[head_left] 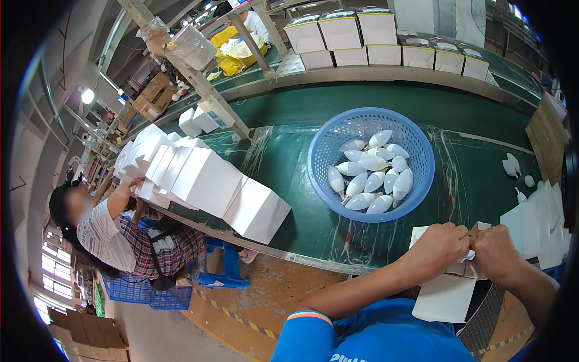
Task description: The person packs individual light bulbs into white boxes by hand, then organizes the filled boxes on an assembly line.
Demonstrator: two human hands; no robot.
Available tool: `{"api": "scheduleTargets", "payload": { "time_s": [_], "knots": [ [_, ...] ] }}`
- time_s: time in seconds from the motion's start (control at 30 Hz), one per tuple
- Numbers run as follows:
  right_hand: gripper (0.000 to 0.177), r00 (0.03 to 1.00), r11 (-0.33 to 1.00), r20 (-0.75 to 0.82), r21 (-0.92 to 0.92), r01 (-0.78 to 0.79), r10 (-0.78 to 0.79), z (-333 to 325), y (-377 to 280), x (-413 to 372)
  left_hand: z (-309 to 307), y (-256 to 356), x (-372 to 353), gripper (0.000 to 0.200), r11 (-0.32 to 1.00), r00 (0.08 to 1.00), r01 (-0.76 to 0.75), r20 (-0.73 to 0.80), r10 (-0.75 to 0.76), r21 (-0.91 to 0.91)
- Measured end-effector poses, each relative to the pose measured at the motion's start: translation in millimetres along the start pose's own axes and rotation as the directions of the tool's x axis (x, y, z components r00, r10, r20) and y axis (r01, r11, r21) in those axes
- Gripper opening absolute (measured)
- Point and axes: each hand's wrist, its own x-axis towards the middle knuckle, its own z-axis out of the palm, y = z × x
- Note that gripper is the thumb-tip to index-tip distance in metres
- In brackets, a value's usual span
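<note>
Close to my body, at the table's front edge, my left hand (443,246) is closed, its fingers pinched at the top of a white cardboard box (445,298) with a brown inner side. My right hand (496,246) is closed on the same box from the other side, its knuckles almost touching the left ones. A small white piece shows between the fingers; I cannot make out what it is. Beyond my hands, a blue plastic basket (319,181) holds several white candle-shaped light bulbs (374,163).
White boxes (205,181) stand in a row at the left, where a seated person (114,235) reaches toward them. More white cartons (540,226) are at the right, near a few loose bulbs (511,165). Packed boxes (341,31) line the back shelf. A post (193,78) rises behind the green table (277,160).
</note>
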Motion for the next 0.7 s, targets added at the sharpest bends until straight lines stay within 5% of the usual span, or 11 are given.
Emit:
{"api": "scheduleTargets", "payload": {
  "time_s": [0.17, 0.2, 0.3, 0.5, 0.57, 0.63, 0.7],
  "knots": [
    [0.006, 0.986, 0.996, -0.165, 0.089, 0.020, -0.006, 0.4, 0.9, -0.4, 4.7, -6.1, -0.7, 0.010, 0.999, 1.000, 0.001, 0.017, 0.000, -0.053],
    [0.008, 0.981, 0.996, -0.187, 0.075, 0.054, -0.039, -5.9, 0.1, -3.2, 4.2, -5.5, -1.5, 0.013, 0.999, 0.994, 0.042, 0.096, -0.041, -0.012],
    [0.010, 0.960, 0.989, -0.276, 0.124, 0.086, -0.049, 0.1, 0.8, -10.8, -11.9, 3.5, 1.2, 0.027, 0.985, 0.993, 0.114, 0.020, -0.117, 0.127],
    [0.006, 0.908, 0.977, -0.415, 0.161, 0.143, -0.065, 18.4, 3.0, -21.5, -27.6, 4.8, 21.9, 0.022, 0.963, 0.949, 0.247, 0.175, -0.262, 0.105],
    [0.007, 0.876, 0.972, -0.482, 0.194, 0.135, -0.025, 22.8, 0.2, -25.1, -24.2, -0.9, 26.8, 0.018, 0.976, 0.973, 0.212, 0.077, -0.216, 0.050],
    [0.009, 0.884, 0.972, -0.468, 0.200, 0.124, -0.017, 17.9, -2.3, -32.8, -27.4, -3.6, 31.7, 0.015, 0.905, 0.893, 0.421, 0.205, -0.401, -0.066],
    [0.011, 0.892, 0.972, -0.451, 0.205, 0.111, -0.007, 18.2, -6.1, -37.7, -28.4, -7.9, 34.2, 0.016, 0.884, 0.875, 0.457, 0.227, -0.427, -0.097]
  ]
}}
